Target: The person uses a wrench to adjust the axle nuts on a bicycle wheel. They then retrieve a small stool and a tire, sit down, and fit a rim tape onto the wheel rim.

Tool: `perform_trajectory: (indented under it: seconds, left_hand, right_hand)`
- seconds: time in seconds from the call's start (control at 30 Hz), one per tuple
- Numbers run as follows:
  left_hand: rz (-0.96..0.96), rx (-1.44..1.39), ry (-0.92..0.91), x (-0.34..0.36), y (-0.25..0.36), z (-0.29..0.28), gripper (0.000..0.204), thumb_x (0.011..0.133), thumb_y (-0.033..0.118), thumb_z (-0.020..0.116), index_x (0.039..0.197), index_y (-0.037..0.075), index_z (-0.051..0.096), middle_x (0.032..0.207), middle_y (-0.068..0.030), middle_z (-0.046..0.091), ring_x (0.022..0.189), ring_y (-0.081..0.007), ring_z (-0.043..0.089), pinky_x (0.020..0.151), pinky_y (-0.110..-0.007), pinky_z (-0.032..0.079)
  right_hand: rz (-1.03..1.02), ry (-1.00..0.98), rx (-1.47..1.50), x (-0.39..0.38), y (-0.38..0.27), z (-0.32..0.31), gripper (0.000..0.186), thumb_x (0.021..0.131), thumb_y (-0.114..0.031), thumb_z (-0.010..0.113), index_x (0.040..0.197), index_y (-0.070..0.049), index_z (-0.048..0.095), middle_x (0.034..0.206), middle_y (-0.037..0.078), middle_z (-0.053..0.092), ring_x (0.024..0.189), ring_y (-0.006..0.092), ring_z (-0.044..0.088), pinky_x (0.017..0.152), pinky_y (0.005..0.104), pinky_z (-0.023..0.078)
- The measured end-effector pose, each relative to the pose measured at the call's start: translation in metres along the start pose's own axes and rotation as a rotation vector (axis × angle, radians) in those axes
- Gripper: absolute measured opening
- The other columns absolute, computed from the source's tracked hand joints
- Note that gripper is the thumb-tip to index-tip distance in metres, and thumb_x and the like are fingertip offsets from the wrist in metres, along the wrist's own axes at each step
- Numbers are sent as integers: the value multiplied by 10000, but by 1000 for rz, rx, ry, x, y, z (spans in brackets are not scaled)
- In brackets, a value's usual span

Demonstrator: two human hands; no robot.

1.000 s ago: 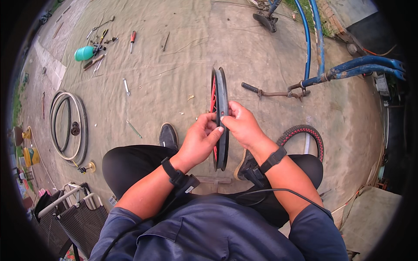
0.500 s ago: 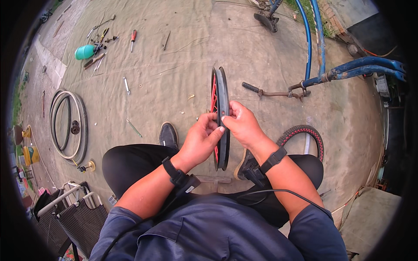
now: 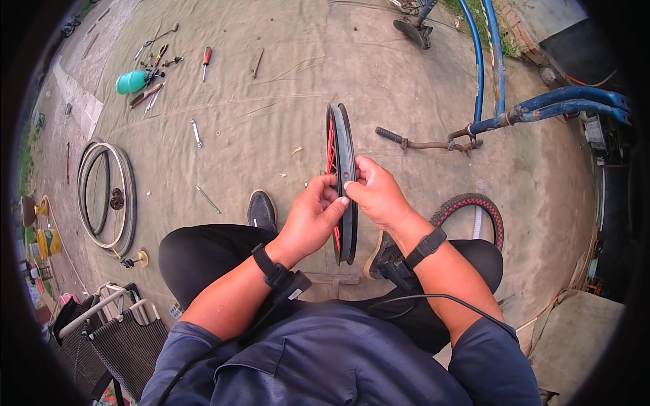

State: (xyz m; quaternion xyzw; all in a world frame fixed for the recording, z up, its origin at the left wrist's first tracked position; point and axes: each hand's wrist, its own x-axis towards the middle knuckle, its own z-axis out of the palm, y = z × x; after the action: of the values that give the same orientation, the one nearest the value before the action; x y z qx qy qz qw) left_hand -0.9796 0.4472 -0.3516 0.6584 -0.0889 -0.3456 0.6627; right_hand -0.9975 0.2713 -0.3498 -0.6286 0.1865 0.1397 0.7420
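Nothing is shifting since the earlier frames: both hands, left hand and right hand, are pinching the upright black wheel rim between them. It looks stiff and light; the edges are offering the best hold.

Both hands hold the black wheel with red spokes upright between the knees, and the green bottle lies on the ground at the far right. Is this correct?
Not quite. The head view shows the green bottle at the far left, among the tools. The rest holds: left hand and right hand hold the wheel upright.
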Motion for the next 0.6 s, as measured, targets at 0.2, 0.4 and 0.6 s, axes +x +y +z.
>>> perform_trajectory:
  seconds: [0.2,0.4,0.6]
  left_hand:
    - [5,3,-3,1,-2,2,409,1004,108,631,1349,-19,454,984,-35,596,806,-86,607,705,-257,545]
    - [13,14,3,1,-4,3,415,1000,97,629,1358,-16,451,984,-33,595,801,-86,604,703,-255,543]
    - [57,53,-14,2,-7,7,391,1003,79,612,1349,-12,453,971,-29,594,823,-87,620,695,-275,556]
  right_hand:
    - [-8,-8,29,-1,0,-1,345,853,25,530,1195,9,565,1072,45,618,957,115,598,872,288,495]
    - [27,51,102,-1,-8,5,315,878,-7,528,1190,22,567,1057,65,633,955,132,610,859,298,500]
    - [13,121,80,-3,-6,5,235,958,-77,520,1166,17,575,1052,64,650,946,127,605,881,312,488]
